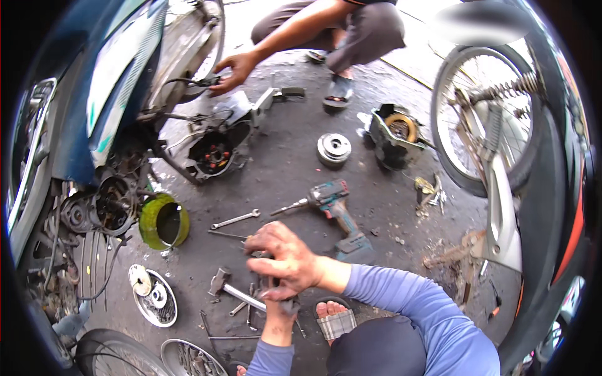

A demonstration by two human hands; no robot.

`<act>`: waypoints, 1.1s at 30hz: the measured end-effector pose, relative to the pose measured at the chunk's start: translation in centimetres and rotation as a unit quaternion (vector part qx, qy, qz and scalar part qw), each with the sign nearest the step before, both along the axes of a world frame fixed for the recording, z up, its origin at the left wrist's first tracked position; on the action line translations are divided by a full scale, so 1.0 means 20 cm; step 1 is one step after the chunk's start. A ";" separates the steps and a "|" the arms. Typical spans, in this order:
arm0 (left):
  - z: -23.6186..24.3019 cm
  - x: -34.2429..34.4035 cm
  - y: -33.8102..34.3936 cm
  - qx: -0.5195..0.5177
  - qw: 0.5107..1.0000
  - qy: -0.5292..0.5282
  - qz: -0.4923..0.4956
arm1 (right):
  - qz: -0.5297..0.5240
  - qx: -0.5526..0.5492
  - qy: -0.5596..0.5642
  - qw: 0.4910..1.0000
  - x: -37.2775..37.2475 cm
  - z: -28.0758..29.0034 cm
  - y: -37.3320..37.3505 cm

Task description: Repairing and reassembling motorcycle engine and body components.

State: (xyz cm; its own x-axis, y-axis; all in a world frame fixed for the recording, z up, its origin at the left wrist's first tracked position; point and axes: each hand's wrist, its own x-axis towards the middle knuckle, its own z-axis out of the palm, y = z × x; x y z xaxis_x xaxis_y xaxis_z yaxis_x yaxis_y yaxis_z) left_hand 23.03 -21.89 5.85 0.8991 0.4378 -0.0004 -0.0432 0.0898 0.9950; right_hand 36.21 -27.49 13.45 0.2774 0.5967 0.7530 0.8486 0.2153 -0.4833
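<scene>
My right hand (285, 255) reaches in from the right with curled fingers closed over a small dark part (262, 254), mostly hidden, whose kind I cannot make out. Directly below, my left hand (280, 308) comes up to meet it, its fingers largely covered and closed around the same dark piece or a rag-like bit. Under the hands lies a hammer (241, 293) with a shiny handle. Just beyond them are a combination wrench (235, 219) and a thin rod (226, 234). A teal-and-black cordless impact driver (335, 210) with a long bit lies beside my right wrist.
A yellow-green cut container (164, 220) stands left, near an opened engine (116, 203). Trays of parts (170, 313) (188, 351) sit lower left. A co-worker's hand (235, 72) touches a motorbike. Beyond lie a round metal part (333, 149), an engine casing (395, 141) and a wheel (442, 119).
</scene>
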 end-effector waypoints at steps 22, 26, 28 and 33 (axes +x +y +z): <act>0.08 -0.34 0.58 -0.020 0.995 0.072 0.066 | -0.055 -0.323 0.257 0.909 -0.39 -0.01 -0.16; 0.11 -0.18 0.26 -0.215 0.958 0.134 0.132 | 0.092 -0.287 0.195 0.933 -0.64 -0.53 -0.09; 0.07 -0.23 0.35 -0.312 0.932 0.101 0.152 | 0.098 -0.403 0.021 0.910 -0.60 -0.42 -0.07; 0.07 -0.17 0.38 -0.220 0.965 0.120 0.079 | 0.085 -0.330 0.334 0.879 -0.48 -0.19 -0.16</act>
State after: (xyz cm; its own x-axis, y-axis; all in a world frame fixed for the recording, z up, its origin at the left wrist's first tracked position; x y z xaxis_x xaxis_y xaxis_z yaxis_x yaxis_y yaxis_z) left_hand 19.55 -14.33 7.16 0.7720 0.4788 -0.4180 0.1364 0.5176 0.8447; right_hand 26.69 -30.73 9.62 0.3905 0.9179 -0.0698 0.3111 -0.2030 -0.9285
